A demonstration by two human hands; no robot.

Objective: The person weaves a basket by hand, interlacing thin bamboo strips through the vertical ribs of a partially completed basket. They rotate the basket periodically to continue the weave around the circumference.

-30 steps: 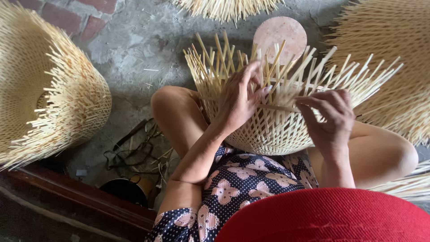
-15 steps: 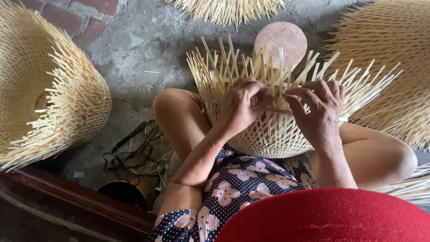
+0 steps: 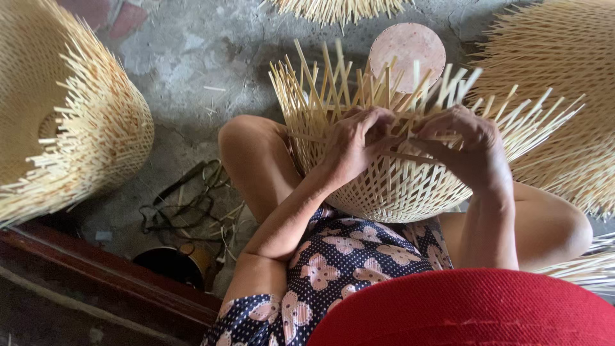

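Hands meet at the rim of a half-woven, pale bamboo-strip basket (image 3: 391,186) that I see resting in the lap between the bare knees: my left hand (image 3: 354,146) and right hand (image 3: 466,148) sit close together, each with fingers curled and pinched on the loose upright strips. Beyond the basket a round pinkish wooden disc (image 3: 407,48) lies on the grey concrete floor (image 3: 192,70), a larger unfinished bamboo basket (image 3: 61,122) stands well apart at the left, and a red woven hat brim (image 3: 474,311) fills the lower edge.

A half-woven pale bamboo basket (image 3: 391,186) rests on the lap, loose strip ends fanning upward and outward.
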